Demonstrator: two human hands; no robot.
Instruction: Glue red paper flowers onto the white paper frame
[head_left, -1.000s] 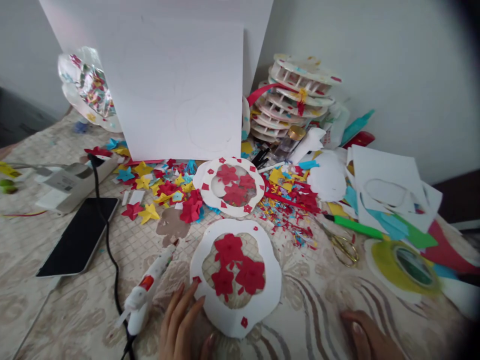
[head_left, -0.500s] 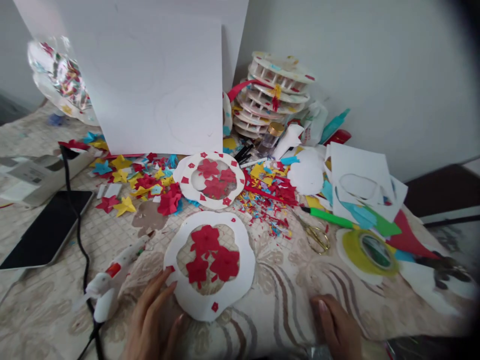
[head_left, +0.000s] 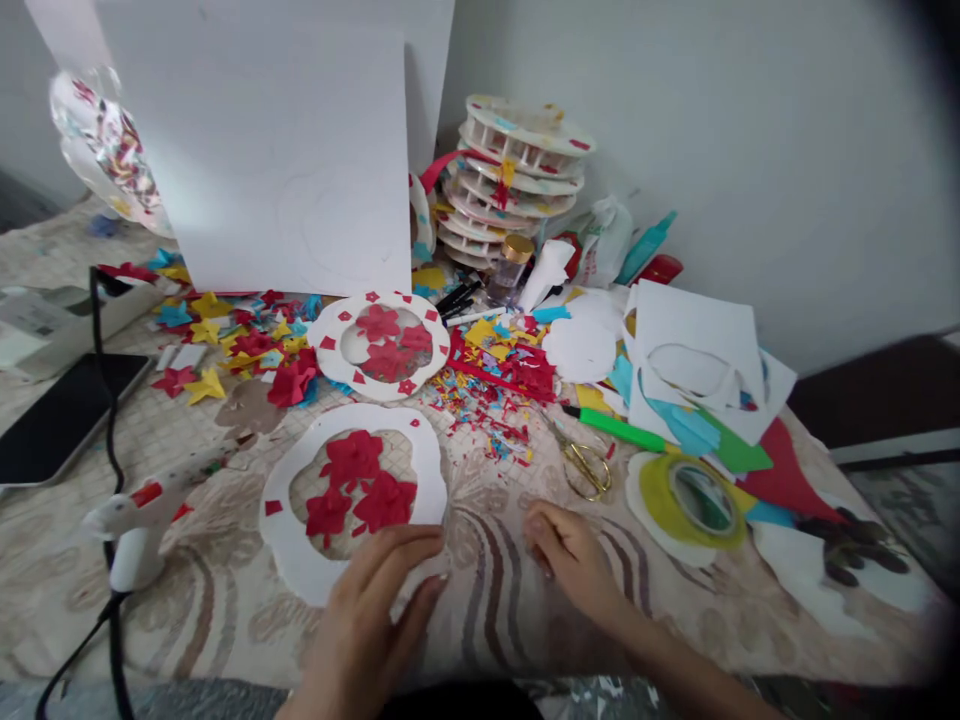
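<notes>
A white scalloped paper ring (head_left: 431,470) lies flat on the tablecloth, with a clear centre that carries three red paper flowers (head_left: 354,457) and small red bits on its rim. My left hand (head_left: 375,600) rests over the ring's lower right edge, fingers stretched and thumb held apart. To the right of it, my right hand (head_left: 574,560) is above the cloth, fingers curled together; whatever they pinch, if anything, is hidden. Just behind lies a similar ring (head_left: 328,343) with more red pieces around its rim.
On the left are a glue gun (head_left: 142,520), its black cord and a phone (head_left: 67,420). Scissors (head_left: 589,470), a green cutter (head_left: 619,428) and yellow tape (head_left: 675,500) lie right. Paper scraps (head_left: 502,365), a tiered white stack (head_left: 517,180) and a white board (head_left: 277,150) stand behind.
My left hand has gone from the ring's left edge to its lower right edge. My right hand has moved forward and closer to the ring. The view has shifted right.
</notes>
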